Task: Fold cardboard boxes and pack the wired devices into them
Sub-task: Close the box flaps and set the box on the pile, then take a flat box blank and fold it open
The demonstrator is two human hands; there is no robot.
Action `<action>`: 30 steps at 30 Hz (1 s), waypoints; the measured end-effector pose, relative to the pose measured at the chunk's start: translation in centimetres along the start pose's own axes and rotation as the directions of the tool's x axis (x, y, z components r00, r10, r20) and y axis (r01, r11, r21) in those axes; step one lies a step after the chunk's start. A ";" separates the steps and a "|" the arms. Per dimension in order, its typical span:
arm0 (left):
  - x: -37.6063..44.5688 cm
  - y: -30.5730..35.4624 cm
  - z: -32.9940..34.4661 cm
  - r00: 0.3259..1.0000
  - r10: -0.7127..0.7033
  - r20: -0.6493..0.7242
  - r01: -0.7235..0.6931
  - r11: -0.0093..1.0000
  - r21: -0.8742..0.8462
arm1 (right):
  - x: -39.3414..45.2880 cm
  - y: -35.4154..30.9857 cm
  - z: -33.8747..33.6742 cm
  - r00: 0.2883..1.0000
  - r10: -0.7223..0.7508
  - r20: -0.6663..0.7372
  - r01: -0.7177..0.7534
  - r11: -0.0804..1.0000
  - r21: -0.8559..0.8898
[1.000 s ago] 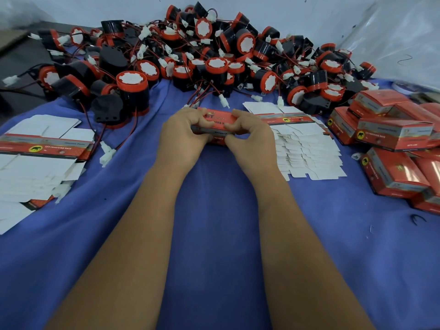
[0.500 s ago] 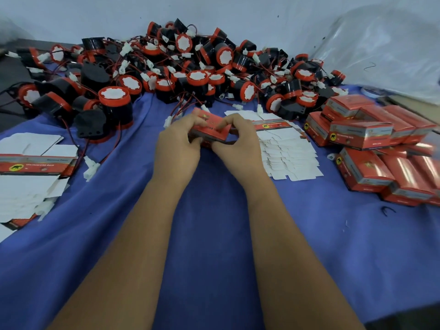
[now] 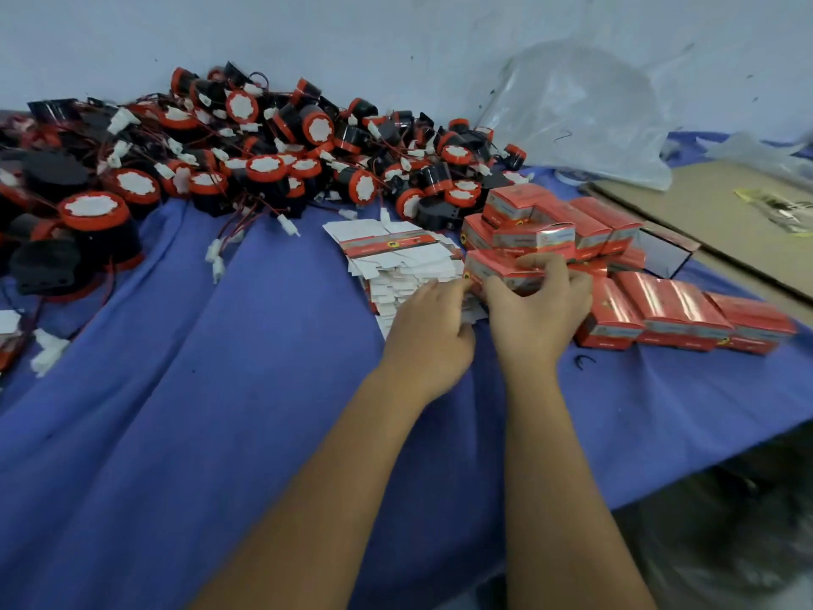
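Both my hands hold a red cardboard box point(image 3: 501, 269) at the left edge of the pile of packed red boxes point(image 3: 651, 301). My right hand point(image 3: 539, 310) grips it from above, fingers curled over its top and far side. My left hand point(image 3: 433, 321) pinches its near left end. The box lies against the stack of flat unfolded boxes point(image 3: 396, 261). A big heap of black and red wired devices point(image 3: 264, 169) with white plugs fills the back left of the blue cloth point(image 3: 220, 411).
A clear plastic bag point(image 3: 580, 112) leans on the wall at the back right. Brown cardboard sheets point(image 3: 726, 213) lie at the far right. An open empty box point(image 3: 664, 253) sits behind the packed ones. The table's edge drops off at the lower right.
Both hands have carried the red box from the middle of the cloth rightward to the pile of packed boxes. My view has swung right with them.
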State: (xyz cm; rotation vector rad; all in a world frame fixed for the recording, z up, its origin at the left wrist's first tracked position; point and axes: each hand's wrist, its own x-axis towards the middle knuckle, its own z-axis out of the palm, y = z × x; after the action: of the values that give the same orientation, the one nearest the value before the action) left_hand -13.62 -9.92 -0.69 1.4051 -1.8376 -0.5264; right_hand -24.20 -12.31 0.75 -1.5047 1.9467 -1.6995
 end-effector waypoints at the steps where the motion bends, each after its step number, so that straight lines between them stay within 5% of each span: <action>1: 0.0 -0.1 0.7 0.998 -0.003 0.059 -0.005 0.991 0.131 | 0.1 0.4 -0.2 1.000 -0.031 0.001 0.031 0.997 -0.064; 4: -0.1 -1.2 1.6 0.981 -0.036 0.189 -0.040 0.924 0.381 | 0.3 1.2 -0.1 0.997 -0.075 0.014 0.076 0.978 -0.192; 10: -0.1 -2.0 1.3 0.981 -0.053 0.188 -0.021 0.929 0.370 | 1.4 2.0 0.6 0.999 -0.030 -0.011 0.022 0.884 -0.468; 20: -0.7 -3.2 -0.3 0.984 -0.122 0.129 0.061 0.913 0.402 | 1.5 0.9 1.8 0.998 0.043 -0.047 -0.062 0.847 -0.528; 25: -0.7 -2.7 -2.4 0.953 -0.160 -0.257 0.117 0.978 -0.174 | -2.2 -3.3 4.9 0.983 -0.182 0.041 0.183 0.905 -0.383; 30: -2.0 -6.1 -7.2 0.836 -0.275 -0.475 0.241 0.961 -0.133 | -5.2 -6.9 9.6 0.887 -0.250 0.389 0.346 0.917 -0.200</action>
State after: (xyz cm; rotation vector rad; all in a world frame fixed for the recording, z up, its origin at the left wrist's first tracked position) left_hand -4.04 -9.10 -1.04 1.5786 -1.2208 -0.3170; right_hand -11.34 -13.75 0.61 -2.1381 1.8700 -1.1679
